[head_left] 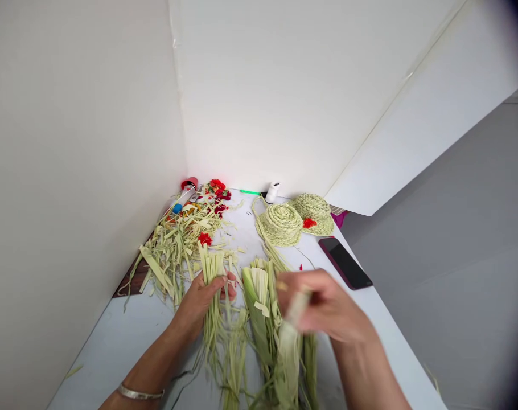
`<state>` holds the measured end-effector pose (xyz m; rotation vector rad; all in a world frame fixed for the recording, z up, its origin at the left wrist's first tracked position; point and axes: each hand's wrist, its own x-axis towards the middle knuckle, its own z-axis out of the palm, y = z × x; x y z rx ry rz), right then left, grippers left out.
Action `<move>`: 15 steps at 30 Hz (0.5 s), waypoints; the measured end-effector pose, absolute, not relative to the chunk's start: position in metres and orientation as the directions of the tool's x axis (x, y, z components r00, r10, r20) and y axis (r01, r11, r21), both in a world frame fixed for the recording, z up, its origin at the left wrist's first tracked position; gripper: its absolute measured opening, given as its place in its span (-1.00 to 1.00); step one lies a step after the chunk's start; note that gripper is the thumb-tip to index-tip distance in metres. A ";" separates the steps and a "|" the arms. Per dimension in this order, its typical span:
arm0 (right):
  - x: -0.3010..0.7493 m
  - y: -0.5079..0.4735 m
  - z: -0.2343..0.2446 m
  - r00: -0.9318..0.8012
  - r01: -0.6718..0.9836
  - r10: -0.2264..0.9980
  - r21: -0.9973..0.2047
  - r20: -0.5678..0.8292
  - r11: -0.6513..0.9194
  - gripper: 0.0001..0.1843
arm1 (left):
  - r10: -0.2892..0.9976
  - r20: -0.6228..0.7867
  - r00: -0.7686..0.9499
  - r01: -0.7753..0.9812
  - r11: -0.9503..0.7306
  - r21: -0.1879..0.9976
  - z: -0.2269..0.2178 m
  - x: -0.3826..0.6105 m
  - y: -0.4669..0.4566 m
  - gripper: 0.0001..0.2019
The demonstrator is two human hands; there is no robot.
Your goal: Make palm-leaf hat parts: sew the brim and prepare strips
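My left hand (206, 293) is closed around a bundle of pale green corn husk strips (212, 263), their ends hanging toward me. Blurred by motion, my right hand (323, 302) pinches the upper end of a broad husk piece (288, 353), which dangles below it. Between my hands a pile of long green husks (259, 330) lies on the white table (131, 336). Farther back sits a small braided hat-like piece (280, 224) with a loose cord trailing from it. Beside it is a second braided piece (311, 204) with a red flower (309, 222) on it.
Loose husk scraps (173, 245) heap up at the left, near red flowers (217, 185) and a red cup (189, 183). A white thread spool (272, 192) and green stick (250, 192) lie by the back wall. A phone (345, 263) rests near the right edge.
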<state>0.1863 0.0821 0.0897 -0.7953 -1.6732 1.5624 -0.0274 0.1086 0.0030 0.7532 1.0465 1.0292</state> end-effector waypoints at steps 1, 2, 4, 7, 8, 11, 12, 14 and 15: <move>0.177 0.093 0.082 -0.534 -0.002 0.845 -0.999 0.028 0.032 -0.63 | 0.931 -0.314 0.184 -0.312 0.359 0.880 0.004 -0.026 0.107 -0.73; 0.168 0.102 0.074 -0.500 0.027 0.866 -1.000 -0.015 -0.002 -0.65 | 0.931 -0.294 0.214 -0.312 0.350 0.883 0.005 -0.026 0.106 -0.72; 0.152 0.112 0.060 -0.447 0.077 0.893 -0.997 -0.054 -0.022 -0.67 | 0.934 -0.251 0.254 -0.289 0.321 0.902 0.004 -0.025 0.106 -0.71; 0.141 0.115 0.046 -0.390 0.110 0.920 -0.994 -0.042 0.001 -0.71 | 0.937 -0.229 0.264 -0.200 0.285 0.937 0.002 -0.026 0.107 -0.67; 0.140 0.114 0.043 -0.378 0.116 0.925 -0.993 -0.044 0.000 -0.73 | 0.937 -0.233 0.260 -0.181 0.284 0.942 0.002 -0.026 0.107 -0.66; 0.143 0.113 0.040 -0.349 0.126 0.935 -0.992 -0.065 -0.022 -0.81 | 0.925 -0.275 0.260 -0.185 0.328 0.927 0.003 -0.026 0.108 -0.67; 0.144 0.113 0.040 -0.343 0.121 0.937 -0.992 -0.062 -0.022 -0.84 | 0.921 -0.291 0.259 -0.193 0.344 0.919 0.004 -0.026 0.107 -0.68; 0.145 0.113 0.042 -0.338 0.097 0.940 -0.995 -0.042 -0.010 -0.91 | 0.918 -0.311 0.245 -0.201 0.361 0.911 0.004 -0.026 0.107 -0.69; 0.144 0.113 0.043 -0.340 0.088 0.940 -0.996 -0.031 -0.001 -0.94 | 0.920 -0.315 0.234 -0.199 0.363 0.910 0.004 -0.025 0.106 -0.70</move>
